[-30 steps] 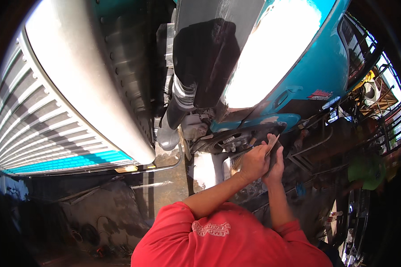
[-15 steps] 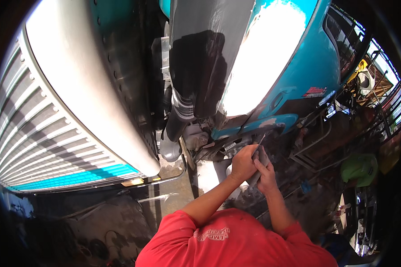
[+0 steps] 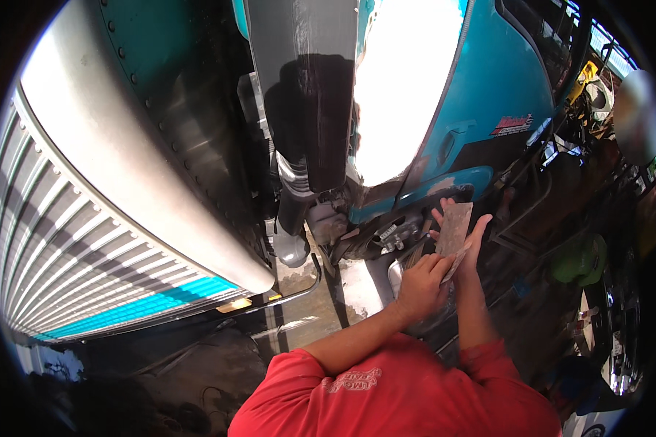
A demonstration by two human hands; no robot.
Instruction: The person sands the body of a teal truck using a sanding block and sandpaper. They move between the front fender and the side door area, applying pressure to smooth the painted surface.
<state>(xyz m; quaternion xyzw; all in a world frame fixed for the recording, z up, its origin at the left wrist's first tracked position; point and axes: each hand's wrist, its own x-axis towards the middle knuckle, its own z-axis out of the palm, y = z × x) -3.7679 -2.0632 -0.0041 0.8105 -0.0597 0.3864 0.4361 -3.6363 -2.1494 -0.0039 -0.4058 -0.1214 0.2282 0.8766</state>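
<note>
In front of my chest both hands are together. A flat, rectangular grey-brown plate (image 3: 456, 224) lies tilted across my right hand (image 3: 474, 249), whose palm bears it, fingertips showing on its left side and thumb standing away on its right. My left hand (image 3: 421, 288) is closed at the plate's lower end, around a thin flat piece (image 3: 455, 264) with a pale edge that touches or overlaps the plate. The kind of either piece is hard to tell. Just beyond my hands is the lower edge of a teal vehicle panel (image 3: 434, 191) with a pale worn patch.
A sunlit white area (image 3: 397, 95) covers part of the teal vehicle body (image 3: 492, 80). Beside it stands a dark grey panel (image 3: 299, 44). A ribbed silver-and-white vehicle front (image 3: 102, 255) fills the left. A green thing (image 3: 582, 258) and cluttered metal frames lie at right.
My right hand has spread its fingers, turned palm up, and moved up and right. The plate now shows its broad face. My left hand has shifted right and slightly nearer; the view has shifted too.
</note>
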